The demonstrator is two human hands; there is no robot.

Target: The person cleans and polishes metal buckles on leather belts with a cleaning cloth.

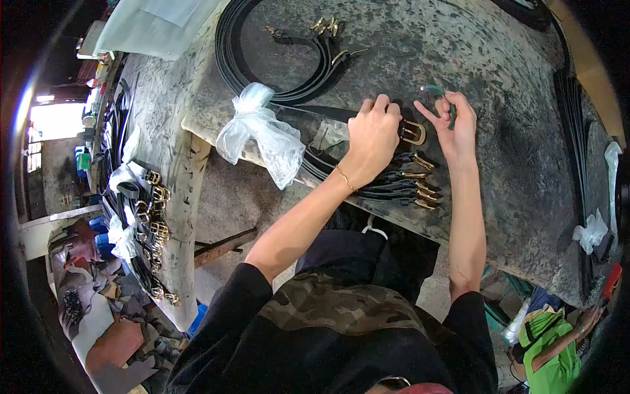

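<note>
Mottled grey stone makes up the big worktable (499, 171) that fills most of the view. A narrower side bench (164, 98) runs along its left edge, loaded with more straps and buckles. A long loop of black straps (230, 59) lies across the table's far side. Near it sits a knotted clear plastic bag (262, 131). At the near edge, just below the hands, a stack of belts (394, 187) shows its brass ends fanned to the right. Down in the right corner a person in a green shirt (554, 358) bends over other work.

The left hand (373, 131), a thin bracelet at its wrist, is curled knuckles-up and closed over the end of a black belt (328, 113) lying flat on the table. That belt's brass buckle (412, 133) pokes out just right of the fingers. The right hand (458, 128) sits close beside the buckle, index finger stretched out, pinching a slim green tool (438, 90) whose tip points left above the buckle.
</note>
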